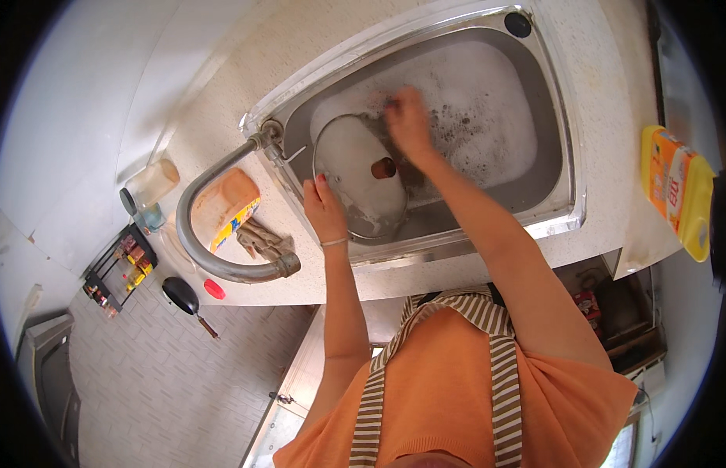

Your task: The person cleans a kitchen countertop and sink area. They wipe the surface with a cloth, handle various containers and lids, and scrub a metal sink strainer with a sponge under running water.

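A glass pot lid (363, 202) with a metal rim and a brown knob (383, 168) stands tilted in the stainless steel sink (547, 105), partly over soapy water (486, 117). My left hand (327, 210) grips the lid's near left edge, thumb on the glass. To the right of the lid, just above the suds, is my right hand (408, 126), blurred, with its fingers curled. Something dark shows at its fingertips, too unclear to name. Whether that hand holds anything cannot be made out.
The curved metal faucet (193, 205) arches over the counter left of the sink. Behind it are a plastic container (225, 199), a crumpled cloth (263, 240) and a jar (152, 184). A red lid (214, 289) and black pan (181, 295) lie farther left. A yellow bottle (679, 190) is at right.
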A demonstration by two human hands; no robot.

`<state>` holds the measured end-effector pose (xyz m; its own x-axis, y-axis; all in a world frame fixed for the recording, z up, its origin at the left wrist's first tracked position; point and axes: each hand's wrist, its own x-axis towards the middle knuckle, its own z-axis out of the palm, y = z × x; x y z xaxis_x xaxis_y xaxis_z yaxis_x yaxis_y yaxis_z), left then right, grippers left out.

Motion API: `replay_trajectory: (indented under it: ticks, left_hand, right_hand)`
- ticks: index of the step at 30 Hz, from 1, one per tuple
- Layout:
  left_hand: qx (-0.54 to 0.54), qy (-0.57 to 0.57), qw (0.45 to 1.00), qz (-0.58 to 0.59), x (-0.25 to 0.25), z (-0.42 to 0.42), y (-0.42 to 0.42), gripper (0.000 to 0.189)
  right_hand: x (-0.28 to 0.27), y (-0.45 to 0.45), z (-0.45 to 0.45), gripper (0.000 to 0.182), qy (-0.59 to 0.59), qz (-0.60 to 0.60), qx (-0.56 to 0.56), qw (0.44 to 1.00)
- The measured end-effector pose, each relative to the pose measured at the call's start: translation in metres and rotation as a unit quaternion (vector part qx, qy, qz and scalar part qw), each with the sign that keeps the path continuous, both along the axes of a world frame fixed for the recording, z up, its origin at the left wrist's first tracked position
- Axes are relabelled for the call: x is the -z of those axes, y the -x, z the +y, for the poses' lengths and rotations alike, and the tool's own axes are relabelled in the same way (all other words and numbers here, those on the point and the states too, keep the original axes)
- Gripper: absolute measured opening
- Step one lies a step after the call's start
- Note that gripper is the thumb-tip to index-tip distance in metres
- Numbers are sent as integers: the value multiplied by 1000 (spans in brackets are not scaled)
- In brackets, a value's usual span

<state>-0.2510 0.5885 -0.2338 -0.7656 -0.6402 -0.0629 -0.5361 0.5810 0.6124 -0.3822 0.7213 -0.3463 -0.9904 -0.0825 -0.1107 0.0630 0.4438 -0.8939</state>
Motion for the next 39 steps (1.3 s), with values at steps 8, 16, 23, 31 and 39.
replay_trajectory:
  ticks: [8, 16, 23, 31, 39]
  left_hand:
    - [-131, -153, 979, 24, -5, 25, -3, 39]
    - [-76, -104, 992, 15, -6, 25, -5, 44]
    - [-61, -71, 993, 76, 8, 17, -3, 36]
    - [-76, -189, 966, 160, 16, 24, -4, 53]
    - [-68, -161, 977, 122, 21, 16, -6, 55]
  right_hand:
    - [-37, -19, -2, 12, 229, -220, 28, 948]
    - [-46, -15, -57, 17, 241, -104, 33, 964]
    - [-83, -53, -55, 17, 243, -30, -112, 963]
    - [-94, -72, -59, 11, 275, 8, -146, 950]
    - [-88, -55, -49, 15, 317, -36, -166, 933]
